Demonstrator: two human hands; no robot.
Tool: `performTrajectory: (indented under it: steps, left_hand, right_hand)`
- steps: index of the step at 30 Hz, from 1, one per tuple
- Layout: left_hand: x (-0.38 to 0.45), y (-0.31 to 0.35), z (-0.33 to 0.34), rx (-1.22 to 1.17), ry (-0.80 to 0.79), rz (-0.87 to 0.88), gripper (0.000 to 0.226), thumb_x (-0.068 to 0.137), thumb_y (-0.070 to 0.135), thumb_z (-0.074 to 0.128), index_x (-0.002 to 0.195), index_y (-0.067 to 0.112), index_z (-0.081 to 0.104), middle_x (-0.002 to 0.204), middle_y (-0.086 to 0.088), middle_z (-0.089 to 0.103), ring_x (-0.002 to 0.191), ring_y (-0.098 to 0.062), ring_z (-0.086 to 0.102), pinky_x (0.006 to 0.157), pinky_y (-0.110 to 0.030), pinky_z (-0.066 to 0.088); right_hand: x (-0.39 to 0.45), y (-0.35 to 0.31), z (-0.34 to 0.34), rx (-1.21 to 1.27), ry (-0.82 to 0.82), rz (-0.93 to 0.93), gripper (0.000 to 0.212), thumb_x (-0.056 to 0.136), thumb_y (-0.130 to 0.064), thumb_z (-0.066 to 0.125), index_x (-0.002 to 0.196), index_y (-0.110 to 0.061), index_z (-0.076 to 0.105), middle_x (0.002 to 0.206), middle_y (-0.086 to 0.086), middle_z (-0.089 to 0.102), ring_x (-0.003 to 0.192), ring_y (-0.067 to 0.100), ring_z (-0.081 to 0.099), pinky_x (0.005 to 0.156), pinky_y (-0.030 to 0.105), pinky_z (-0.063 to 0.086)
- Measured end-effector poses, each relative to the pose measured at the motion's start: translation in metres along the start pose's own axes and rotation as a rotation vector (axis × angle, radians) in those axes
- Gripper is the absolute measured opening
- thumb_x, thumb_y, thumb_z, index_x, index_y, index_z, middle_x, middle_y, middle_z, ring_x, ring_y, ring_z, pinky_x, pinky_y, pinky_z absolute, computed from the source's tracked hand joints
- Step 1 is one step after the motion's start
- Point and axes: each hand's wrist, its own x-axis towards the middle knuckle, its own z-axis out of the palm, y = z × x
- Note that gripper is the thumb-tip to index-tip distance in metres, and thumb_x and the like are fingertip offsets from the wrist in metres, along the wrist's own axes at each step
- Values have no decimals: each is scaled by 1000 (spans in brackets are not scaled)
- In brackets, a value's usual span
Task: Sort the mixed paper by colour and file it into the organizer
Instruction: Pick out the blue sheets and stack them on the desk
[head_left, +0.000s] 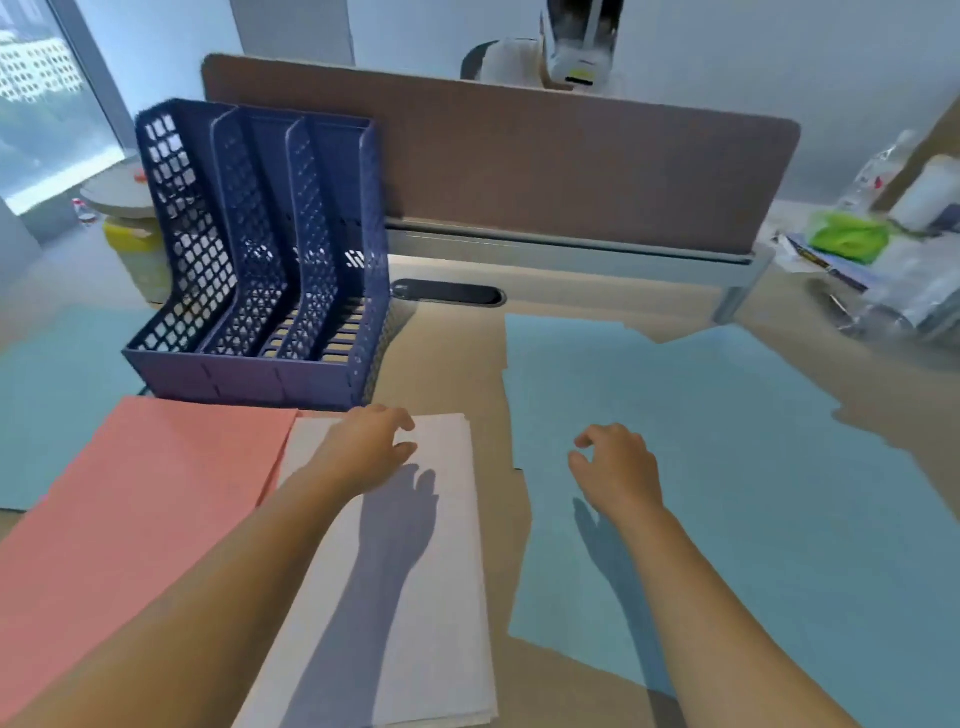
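Note:
A dark blue mesh organizer (260, 364) with three slots stands at the back left of the desk; its slots hold no paper. In front of it lies a pink paper stack (135, 509), and beside that a white paper stack (431, 597). Light blue sheets (727, 467) spread over the right half of the desk. My left hand (371, 441) hovers over the far end of the white stack, fingers loosely curled and holding nothing. My right hand (615, 465) hovers above the blue sheets, fingers loosely curled, also holding nothing.
More light blue paper (57, 395) lies at the far left. A brown partition (545, 166) closes the back of the desk, with a person seated behind it. Plastic bags and a green item (852, 239) clutter the back right corner. A yellow container (135, 249) stands left of the organizer.

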Motion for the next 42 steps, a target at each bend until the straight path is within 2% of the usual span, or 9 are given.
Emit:
performTrajectory:
  steps: [11,16,19,23,31,33,36,38,42]
  left_hand:
    - [34,181,103,-46,-115,-32,45,92,30,51,134,15,45,138,-10,44,127,-27,41,104,-35,36]
    - [38,200,142,83,-159,-235,75,90,56,40,149,23,8,158,-6,2,146,-32,-1,116,-49,8]
    - [36,200,159,80,-188,-302,79,89,63,29,149,24,-5,158,-5,-14,144,-35,-16,114,-56,-3]
    - [39,208,168,28,-177,-339,80,88,65,27,149,27,-9,156,-7,-22,142,-36,-21,112,-57,-7]
    - [42,230,165,-34,-204,-389,85,85,69,31,149,28,-6,157,-3,-18,144,-34,-17,114,-54,-2]
    - [42,229,156,-66,-210,-399,84,85,68,35,149,27,0,158,-2,-10,145,-33,-7,114,-52,6]
    - [43,222,142,-214,-97,-468,80,80,59,55,144,22,24,152,-7,19,140,-32,16,109,-46,21]
    - [43,219,137,-318,-29,-507,74,77,49,66,137,20,36,143,-10,31,134,-32,25,106,-41,27]
    - [42,222,136,-427,-21,-529,67,74,39,74,128,17,42,136,-11,35,128,-32,33,103,-39,32]
  right_hand:
    - [35,223,-46,12,-44,178,44,94,-29,47,134,-9,44,141,11,40,130,27,39,106,36,32]
    - [42,278,-24,-100,-170,421,81,89,-57,41,150,-17,5,157,13,-6,144,36,-6,114,56,5]
    - [43,293,-12,-48,-184,493,89,87,-65,36,149,-18,-6,156,12,-17,143,36,-16,110,62,-3]
    - [53,291,-6,-46,-200,446,89,88,-65,32,149,-16,-10,155,14,-20,143,34,-19,109,63,-6]
    - [56,240,7,-15,-286,227,85,90,-60,36,149,-18,-8,155,13,-21,143,32,-20,110,61,-7]
    - [57,234,3,-7,-297,197,80,90,-58,38,150,-20,-1,157,10,-15,144,32,-15,113,57,-3]
    - [62,238,-8,16,-221,247,76,88,-55,46,147,-17,17,158,8,3,145,30,1,116,52,7]
    - [62,244,-12,22,-216,298,79,85,-55,51,147,-17,17,157,8,3,145,30,0,116,53,7]
    - [60,245,-10,7,-271,296,92,80,-58,57,147,-17,11,157,8,-4,145,32,-6,114,56,5]
